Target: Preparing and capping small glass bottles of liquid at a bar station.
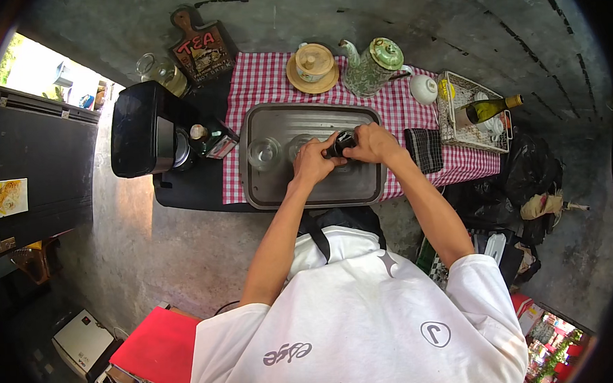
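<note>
Both my hands meet over a grey metal tray (314, 193). A small dark cylindrical container (341, 142) is between them; what is inside it cannot be made out. My left hand (312, 160) grips its left side with fingers and thumb. From the right, my right hand (375, 142) holds it near the rim. A clear glass cup (264, 154) stands on the tray's left part. Beside it, a second clear glass (297, 142) is partly covered by my left hand. Something glassy beneath my hands is mostly hidden.
Behind the tray stand a lidded cup (314, 62) on a wooden saucer and a green enamel teapot (375, 65). A black coffee grinder or machine (139, 130) and a dark bottle (210, 139) are left. A folded dark cloth (424, 150) and wire basket (475, 138) lie right.
</note>
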